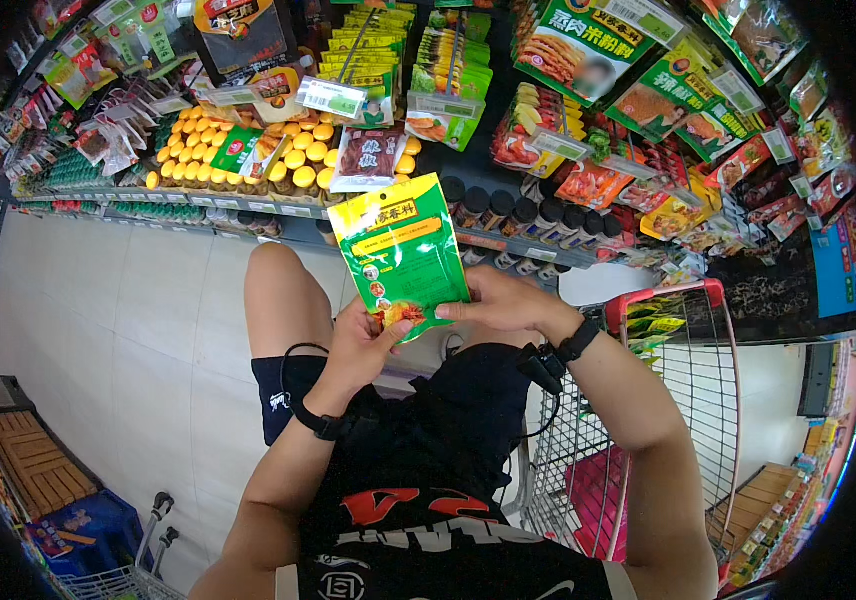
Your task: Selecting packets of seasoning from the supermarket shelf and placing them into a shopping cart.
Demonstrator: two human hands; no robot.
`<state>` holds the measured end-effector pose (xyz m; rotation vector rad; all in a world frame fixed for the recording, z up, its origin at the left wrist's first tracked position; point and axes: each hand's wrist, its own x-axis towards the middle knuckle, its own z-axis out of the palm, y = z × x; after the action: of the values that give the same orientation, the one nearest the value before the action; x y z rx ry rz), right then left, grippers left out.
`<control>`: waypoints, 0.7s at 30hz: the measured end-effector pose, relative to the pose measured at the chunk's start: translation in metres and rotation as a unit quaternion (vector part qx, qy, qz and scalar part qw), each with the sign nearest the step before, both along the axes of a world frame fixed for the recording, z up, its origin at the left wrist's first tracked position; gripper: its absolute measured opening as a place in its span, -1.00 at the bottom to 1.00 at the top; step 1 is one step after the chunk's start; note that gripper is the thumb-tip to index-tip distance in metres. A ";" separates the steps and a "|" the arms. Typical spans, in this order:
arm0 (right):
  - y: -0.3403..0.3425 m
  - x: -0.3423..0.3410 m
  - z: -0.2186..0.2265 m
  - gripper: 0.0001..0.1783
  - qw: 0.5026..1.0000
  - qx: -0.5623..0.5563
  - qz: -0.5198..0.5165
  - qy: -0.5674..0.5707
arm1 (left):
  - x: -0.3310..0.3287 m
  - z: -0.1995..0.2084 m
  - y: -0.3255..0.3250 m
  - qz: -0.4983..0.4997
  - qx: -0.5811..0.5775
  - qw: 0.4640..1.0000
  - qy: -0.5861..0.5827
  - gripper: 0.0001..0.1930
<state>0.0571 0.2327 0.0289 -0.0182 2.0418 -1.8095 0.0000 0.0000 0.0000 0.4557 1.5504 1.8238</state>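
Note:
Both my hands hold one flat green-and-yellow seasoning packet, upright in front of the shelf with its printed back toward me. My left hand grips the packet's lower left corner, thumb on the front. At the lower right edge, my right hand pinches it, its thumb across the front and the other fingers behind. Just beyond the packet's top, a dark red spice bag lies against rows of yellow-capped bottles. Black-lidded jars stand right of the packet.
Hanging seasoning packets fill the rack above, with larger green packets to the right. A wire shopping cart with a red handle stands by my right arm. Another cart shows at the lower left, near wooden slatted crates.

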 end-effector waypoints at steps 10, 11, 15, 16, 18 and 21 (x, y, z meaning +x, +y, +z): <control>-0.003 -0.002 0.025 -0.63 0.974 0.218 0.014 0.062 | -0.002 -0.017 0.004 -0.020 0.000 0.992 -0.126 -0.77; -0.004 -0.002 0.025 -0.62 0.973 0.223 -0.003 0.054 | -0.003 -0.016 0.004 -0.029 0.008 0.991 -0.131 -0.78; -0.004 0.000 0.027 -0.60 0.980 0.187 0.000 0.065 | -0.002 -0.012 0.004 -0.015 0.012 0.993 -0.113 -0.81; -0.005 0.000 0.026 -0.60 0.985 0.154 -0.001 0.083 | -0.002 -0.010 0.003 -0.025 -0.003 0.996 -0.085 -0.81; -0.006 0.000 0.024 -0.60 0.988 0.119 -0.004 0.101 | 0.000 -0.007 0.000 -0.036 -0.021 0.997 -0.057 -0.80; -0.008 -0.001 0.024 -0.60 0.995 0.084 0.004 0.055 | 0.005 -0.003 -0.003 -0.041 0.002 0.999 -0.024 -0.79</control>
<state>0.0563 0.2247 0.0534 -0.0792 2.2624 -1.6591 0.0050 -0.0025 -0.0034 0.4679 1.4745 1.7638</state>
